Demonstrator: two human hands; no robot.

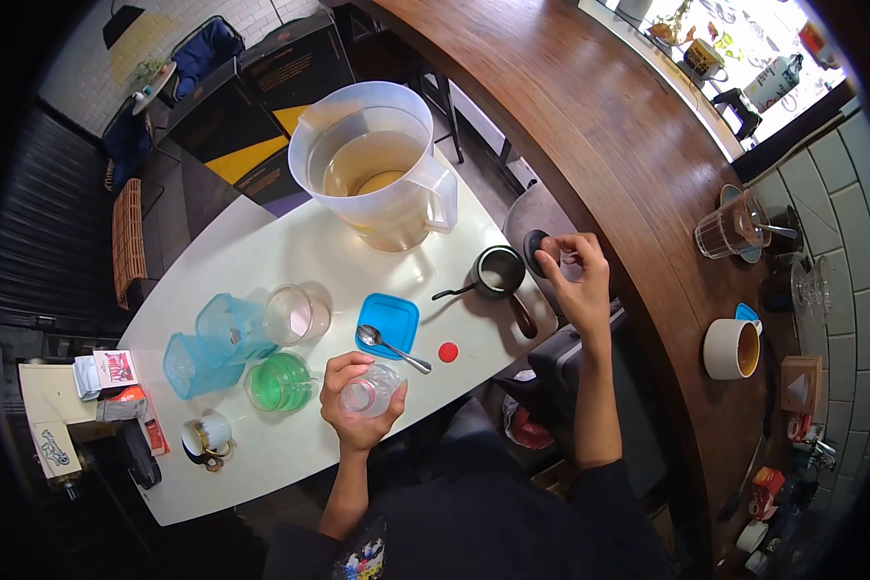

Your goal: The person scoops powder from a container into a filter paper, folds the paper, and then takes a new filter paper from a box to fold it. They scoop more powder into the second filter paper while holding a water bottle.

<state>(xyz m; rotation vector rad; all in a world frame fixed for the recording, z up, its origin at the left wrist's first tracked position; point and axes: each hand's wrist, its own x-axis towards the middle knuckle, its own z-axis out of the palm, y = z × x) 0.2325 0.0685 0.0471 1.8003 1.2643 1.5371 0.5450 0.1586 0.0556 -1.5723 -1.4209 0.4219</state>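
My left hand (350, 398) is wrapped round a small clear bottle (372, 389), its round opening facing up toward me. Out to the right, my right hand (582, 280) pinches a dark round lid-like piece (535, 253) near the table's corner; its exact kind is hard to make out. Between the hands, a spoon (393, 350) lies across a blue square lid (399, 314), and a flat red cap (448, 352) rests on the table. A small dark pot (499, 272) with a brown handle stands just below and left of my right hand.
A large clear pitcher (372, 217) with liquid stands at the back of the white table (251, 483). Blue containers (191, 367), a green jar (278, 383), a clear cup (295, 314) and a mug (207, 435) stand left. A wooden counter (590, 116) curves along the right.
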